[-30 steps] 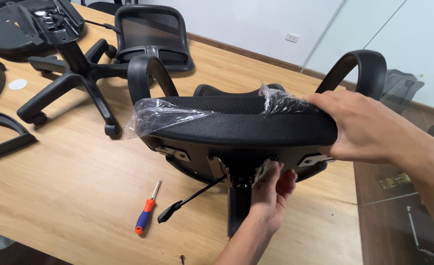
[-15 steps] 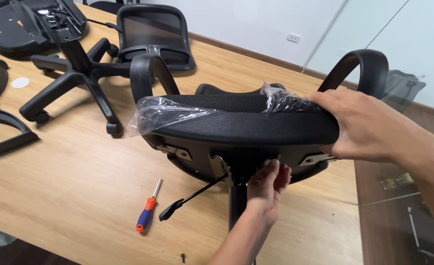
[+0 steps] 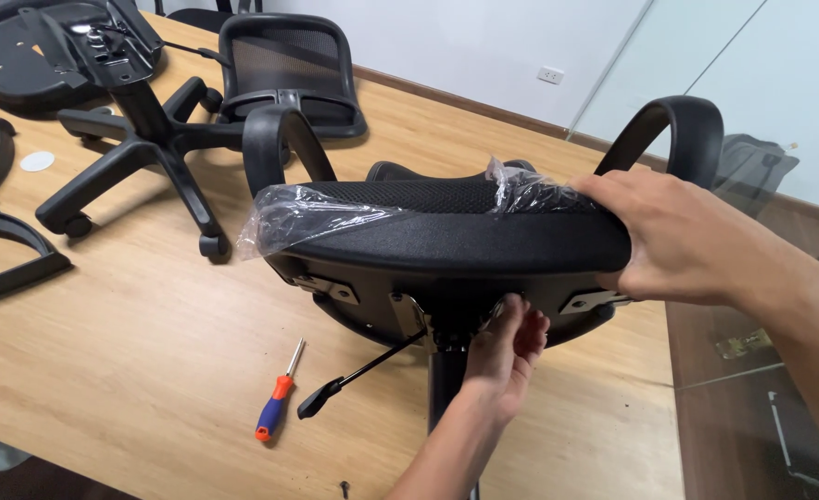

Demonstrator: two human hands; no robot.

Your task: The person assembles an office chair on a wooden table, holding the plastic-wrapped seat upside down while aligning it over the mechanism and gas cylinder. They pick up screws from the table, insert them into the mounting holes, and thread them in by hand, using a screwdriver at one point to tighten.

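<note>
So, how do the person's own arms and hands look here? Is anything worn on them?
Both hands are bare: no gloves, rings or watch show on the left hand or the right hand. Both forearms are bare too, as far as the picture shows, with no sleeve in view. The upper arms lie outside the picture. No marks or bandages can be seen.

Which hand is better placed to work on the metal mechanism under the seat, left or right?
Left. The left hand already touches the metal mechanism under the seat; the right hand grips the seat's edge, steadying it.
</note>
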